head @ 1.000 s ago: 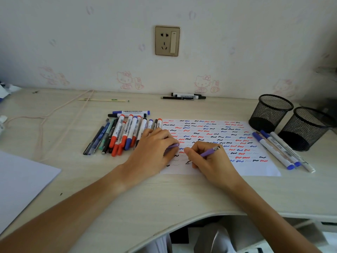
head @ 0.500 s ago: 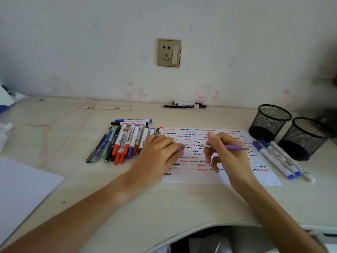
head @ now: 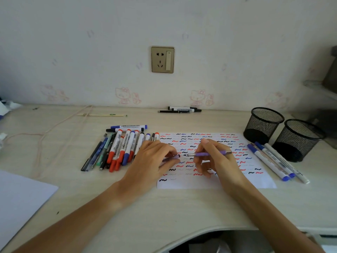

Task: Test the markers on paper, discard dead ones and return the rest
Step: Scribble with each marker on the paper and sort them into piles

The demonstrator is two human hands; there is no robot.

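Overhead, from the head view: my right hand (head: 218, 161) pinches the purple pen (head: 207, 154), nib pointing left, above the test paper (head: 255, 181). My left hand (head: 151, 161) grips its purple cap (head: 173, 157), mouth just short of the nib. Print on the untested markers (head: 125, 147) left of the sheet reads WHITEBOARD, smaller text illegible. Three tested markers (head: 275, 161) lie off the sheet's right edge, near two mesh cups (head: 262, 123). Two dark pens (head: 180, 109) sit against the wall under the wall socket (head: 162, 59). Bare desk (head: 182, 207) runs along the curved near edge; a white sheet (head: 20, 199) lies far left.
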